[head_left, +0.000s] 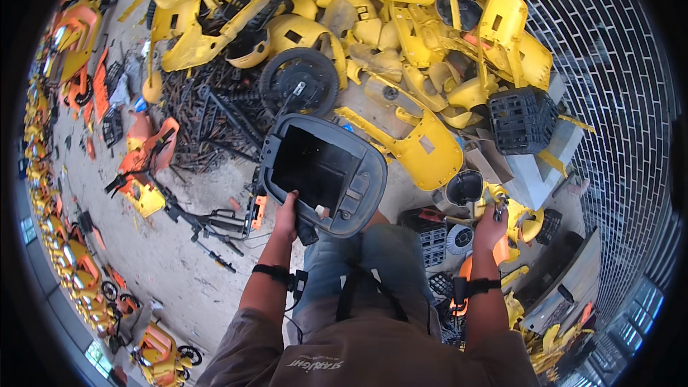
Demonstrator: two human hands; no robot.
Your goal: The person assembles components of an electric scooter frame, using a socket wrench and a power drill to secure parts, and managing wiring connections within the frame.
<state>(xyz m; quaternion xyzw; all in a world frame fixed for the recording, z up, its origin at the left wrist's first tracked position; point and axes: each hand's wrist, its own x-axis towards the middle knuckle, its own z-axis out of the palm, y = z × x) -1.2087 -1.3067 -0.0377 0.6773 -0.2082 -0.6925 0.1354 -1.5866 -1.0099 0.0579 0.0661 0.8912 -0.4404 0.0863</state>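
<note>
A dark grey plastic storage bin [367,197], oval with a deep black hollow, hangs tilted above my knees. My left hand [287,216] grips its near left rim, the thumb lying over the edge. Well apart from the bin, my right hand [490,226] is out to the right with its fingers curled. A small greyish metal piece [502,208] shows at those fingers; its kind is too small to make out. Just beyond the right hand sits a round black bowl-like part [464,188], with yellow plastic parts close by.
A heap of yellow scooter panels [423,150] fills the far side, with a black wheel [299,80] before it. At right stand a black crate [522,120] and a brick wall [609,50]. An orange-yellow scooter frame [147,197] lies left; rows of scooters [79,258] line the edge.
</note>
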